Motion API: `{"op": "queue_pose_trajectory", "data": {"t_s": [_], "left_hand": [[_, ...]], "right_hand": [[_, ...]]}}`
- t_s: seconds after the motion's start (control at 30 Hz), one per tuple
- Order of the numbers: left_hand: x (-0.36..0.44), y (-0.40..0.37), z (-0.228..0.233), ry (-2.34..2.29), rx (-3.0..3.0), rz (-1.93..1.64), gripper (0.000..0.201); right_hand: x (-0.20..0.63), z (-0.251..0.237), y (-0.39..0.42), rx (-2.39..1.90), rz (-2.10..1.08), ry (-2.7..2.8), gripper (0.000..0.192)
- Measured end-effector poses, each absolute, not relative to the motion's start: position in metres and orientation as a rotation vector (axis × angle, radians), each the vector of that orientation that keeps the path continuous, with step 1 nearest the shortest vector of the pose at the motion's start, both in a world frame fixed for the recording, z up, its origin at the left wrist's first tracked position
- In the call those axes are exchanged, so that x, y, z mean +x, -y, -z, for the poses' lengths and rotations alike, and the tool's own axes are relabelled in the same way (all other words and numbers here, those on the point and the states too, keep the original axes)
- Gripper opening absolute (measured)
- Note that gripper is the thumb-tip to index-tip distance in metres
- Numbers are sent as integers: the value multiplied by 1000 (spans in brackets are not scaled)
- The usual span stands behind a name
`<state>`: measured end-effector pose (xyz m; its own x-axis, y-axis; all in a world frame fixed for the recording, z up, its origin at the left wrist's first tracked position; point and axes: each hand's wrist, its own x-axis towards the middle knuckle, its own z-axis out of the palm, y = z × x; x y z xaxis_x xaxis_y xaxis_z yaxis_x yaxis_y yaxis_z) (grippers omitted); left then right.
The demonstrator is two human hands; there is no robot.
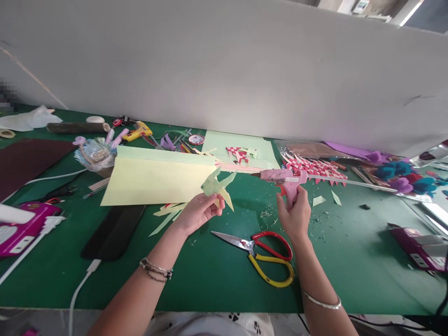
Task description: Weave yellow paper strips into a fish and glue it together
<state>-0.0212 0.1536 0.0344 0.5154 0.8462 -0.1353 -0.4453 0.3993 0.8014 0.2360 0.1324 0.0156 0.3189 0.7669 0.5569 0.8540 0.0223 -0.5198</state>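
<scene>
Between the fingers of my left hand [201, 212] is a small woven paper fish [212, 183] in pale green and yellow, its strip ends sticking out. My right hand [296, 214] grips the handle of a pink glue gun [280, 176]; its nozzle points left toward the paper piece, apart from it. A long clear glue stick [353, 183] runs out of the gun's back. On the table below lie scissors [252, 245] with one red and one yellow handle. Pale yellow and green paper sheets [157, 179] lie behind my left hand, with cut strips [170, 217] near them.
A black phone [112, 233] on a white cable lies at left, beside a magenta device [28, 228]. Several red-and-white woven paper pieces [315, 168] are piled at back right. A yellow glue gun [138, 131] lies at the back left. Another magenta device [420, 247] stands at right.
</scene>
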Motion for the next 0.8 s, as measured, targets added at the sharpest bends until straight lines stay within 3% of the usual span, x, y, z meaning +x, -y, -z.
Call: {"op": "queue_pose_trajectory", "data": {"t_s": [0.23,0.4,0.5,0.63,0.8], "left_hand": [[-24,-155,-37,-656,818,-947,25],[-26,-155,-43,-891,959,-1049,32],[-28,-155,-44,-1013,1090,-1079,34],[-29,-155,-42,-1277,1473,-1036,33],[-32,-155,-38,-1502,1939,-946,37]], "right_hand": [[280,-2,-138,-2267,-136,1540,33],[285,-25,-132,-2535,-133,1753,39],[274,-58,-139,-2473,-45,1850,42],[248,-95,-181,-2134,-215,2181,24],[219,-97,-274,-2093,-320,2298,21]]}}
